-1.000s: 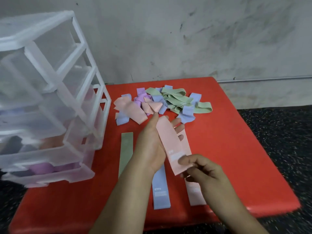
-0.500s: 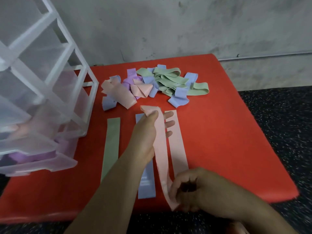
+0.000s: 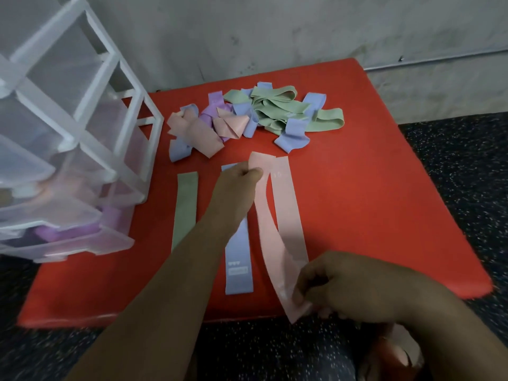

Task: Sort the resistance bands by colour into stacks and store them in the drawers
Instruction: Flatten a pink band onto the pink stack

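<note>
Red table (image 3: 371,202) is shared with the drawer unit (image 3: 82,127); right of it, a pink band (image 3: 265,229) is pinched at both ends by the left hand (image 3: 236,182) and right hand (image 3: 343,287). Next, alignment over the flat pink band (image 3: 288,210) seems required.

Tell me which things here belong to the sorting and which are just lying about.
Job: held pink band, left hand, right hand, flat pink band, blue band, green band, mixed pile, drawers.
Not the job: table, wall cable, floor.
</note>
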